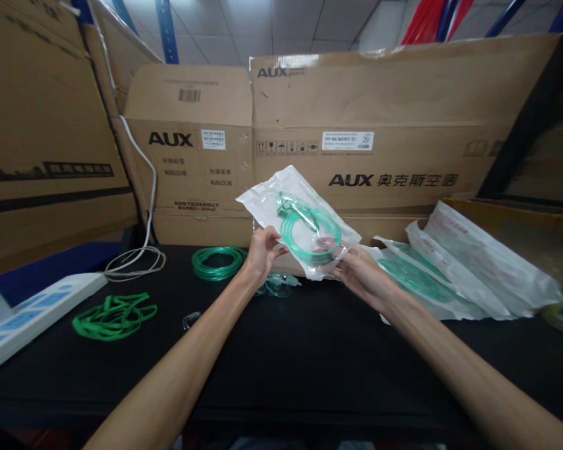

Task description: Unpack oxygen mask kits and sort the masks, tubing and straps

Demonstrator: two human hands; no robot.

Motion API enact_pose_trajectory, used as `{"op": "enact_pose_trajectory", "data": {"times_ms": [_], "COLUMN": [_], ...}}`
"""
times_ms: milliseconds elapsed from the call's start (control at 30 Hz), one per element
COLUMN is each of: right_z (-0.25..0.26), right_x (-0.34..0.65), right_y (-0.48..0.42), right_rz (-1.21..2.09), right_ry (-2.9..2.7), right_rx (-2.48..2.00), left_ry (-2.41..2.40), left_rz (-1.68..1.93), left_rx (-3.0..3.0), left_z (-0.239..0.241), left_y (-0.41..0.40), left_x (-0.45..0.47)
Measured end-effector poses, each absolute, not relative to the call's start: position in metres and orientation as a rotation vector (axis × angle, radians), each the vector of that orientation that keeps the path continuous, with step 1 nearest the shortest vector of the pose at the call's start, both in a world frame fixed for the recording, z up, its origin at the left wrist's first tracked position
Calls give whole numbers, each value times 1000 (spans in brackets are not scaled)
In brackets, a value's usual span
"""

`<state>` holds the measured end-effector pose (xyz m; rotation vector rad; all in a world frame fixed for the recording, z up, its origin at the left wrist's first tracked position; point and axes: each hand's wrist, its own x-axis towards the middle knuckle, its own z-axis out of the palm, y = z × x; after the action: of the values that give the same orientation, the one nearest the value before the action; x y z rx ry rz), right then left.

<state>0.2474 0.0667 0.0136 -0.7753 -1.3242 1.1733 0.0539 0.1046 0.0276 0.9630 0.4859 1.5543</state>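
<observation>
Held up above the black table is a clear-fronted pouch (267, 194) with a coil of green tubing (288, 231) inside. My left hand (261, 253) pinches its lower left edge, fingers closed. At the lower right corner, my right hand (356, 269) grips the same pouch, some fingers partly hidden behind it. Below and behind the left wrist lies a clear green plastic piece (280, 284), perhaps a mask, partly covered by the hand. A loose coil of green tubing (218, 264) rests to the left of that wrist.
Green bands (115, 317) lie at the left near a white power strip (42, 312) and its cable (152, 181). Several white pouches (478, 269) are piled at the right. AUX cardboard boxes (394, 125) wall off the back. A small clear item (191, 320) sits beside my left forearm.
</observation>
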Motion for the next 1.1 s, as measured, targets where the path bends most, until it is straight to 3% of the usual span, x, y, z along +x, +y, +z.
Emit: {"op": "enact_pose_trajectory", "data": {"times_ms": [667, 1100], "right_z": [40, 65], "right_x": [277, 292], "right_y": [61, 56], "right_rz": [1074, 314], "right_ry": [-1159, -800], "right_rx": [-840, -497], "left_ry": [803, 788], "left_rz": [1797, 1812], "left_rx": [792, 750], "left_z": [30, 30], "left_y": [127, 126], "left_x": [33, 30]}}
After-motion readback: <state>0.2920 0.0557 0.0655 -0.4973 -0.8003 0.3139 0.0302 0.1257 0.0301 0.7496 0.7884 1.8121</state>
